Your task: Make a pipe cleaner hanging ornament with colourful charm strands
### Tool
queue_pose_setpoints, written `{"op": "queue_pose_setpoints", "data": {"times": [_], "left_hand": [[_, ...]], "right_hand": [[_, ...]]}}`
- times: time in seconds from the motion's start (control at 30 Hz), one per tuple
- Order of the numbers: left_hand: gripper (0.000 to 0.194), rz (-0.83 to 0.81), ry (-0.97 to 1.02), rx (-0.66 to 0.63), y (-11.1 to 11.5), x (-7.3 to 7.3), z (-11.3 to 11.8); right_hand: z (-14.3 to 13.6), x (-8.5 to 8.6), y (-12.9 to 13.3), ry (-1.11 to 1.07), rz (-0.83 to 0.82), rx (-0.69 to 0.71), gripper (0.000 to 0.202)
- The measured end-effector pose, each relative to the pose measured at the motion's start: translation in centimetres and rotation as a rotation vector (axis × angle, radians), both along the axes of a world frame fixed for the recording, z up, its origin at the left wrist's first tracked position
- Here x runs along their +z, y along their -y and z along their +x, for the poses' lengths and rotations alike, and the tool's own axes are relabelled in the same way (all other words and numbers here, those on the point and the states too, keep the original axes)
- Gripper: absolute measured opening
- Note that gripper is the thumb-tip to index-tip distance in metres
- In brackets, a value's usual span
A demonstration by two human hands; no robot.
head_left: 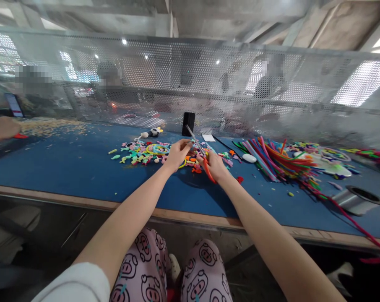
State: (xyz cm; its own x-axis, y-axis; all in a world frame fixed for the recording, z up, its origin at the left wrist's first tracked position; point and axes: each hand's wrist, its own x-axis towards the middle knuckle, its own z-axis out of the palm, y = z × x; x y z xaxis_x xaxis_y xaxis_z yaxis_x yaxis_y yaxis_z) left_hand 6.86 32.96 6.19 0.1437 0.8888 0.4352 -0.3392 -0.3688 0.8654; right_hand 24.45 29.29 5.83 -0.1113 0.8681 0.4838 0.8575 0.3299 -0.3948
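Observation:
My right hand (pixel 215 166) is closed around a pair of scissors (pixel 206 167) with orange-red handles. The blades point up and away over the table. Close to its left, my left hand (pixel 177 154) has its fingers drawn together; anything between them is too small or hidden to make out. Beneath and around both hands lies a pile of small colourful pieces (pixel 135 153) in green, pink, yellow and orange. A yellow loop (pixel 183 164) shows just below my left hand, partly covered. A light-blue and yellow ring (pixel 161 149) rests on the pile.
A black phone (pixel 188 122) stands against the perforated metal screen (pixel 165 84). On the right are a bundle of coloured fuzzy stems (pixel 271 159), a white oval object (pixel 249 158) and a metal spool (pixel 355 200). Another person's hand (pixel 3 128) is at far left.

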Motion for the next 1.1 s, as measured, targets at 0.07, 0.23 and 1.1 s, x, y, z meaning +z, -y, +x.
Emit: {"op": "queue_pose_setpoints", "data": {"times": [0.07, 0.23, 1.1], "left_hand": [[0.024, 0.006, -0.012, 0.001, -0.3, -0.2, 0.0], [0.029, -0.019, -0.028, 0.019, -1.2, -0.7, 0.0], [0.022, -0.154, -0.072, 0.226, -1.6, -0.4, -0.8]], "right_hand": [[0.0, -0.2, -0.4, -0.089, -0.007, -0.038, 0.052], [1.2, -0.3, -1.2, -0.191, -0.01, -0.228, 0.053], [4.9, 0.9, -0.6, 0.101, -0.131, -0.778, 0.056]]}}
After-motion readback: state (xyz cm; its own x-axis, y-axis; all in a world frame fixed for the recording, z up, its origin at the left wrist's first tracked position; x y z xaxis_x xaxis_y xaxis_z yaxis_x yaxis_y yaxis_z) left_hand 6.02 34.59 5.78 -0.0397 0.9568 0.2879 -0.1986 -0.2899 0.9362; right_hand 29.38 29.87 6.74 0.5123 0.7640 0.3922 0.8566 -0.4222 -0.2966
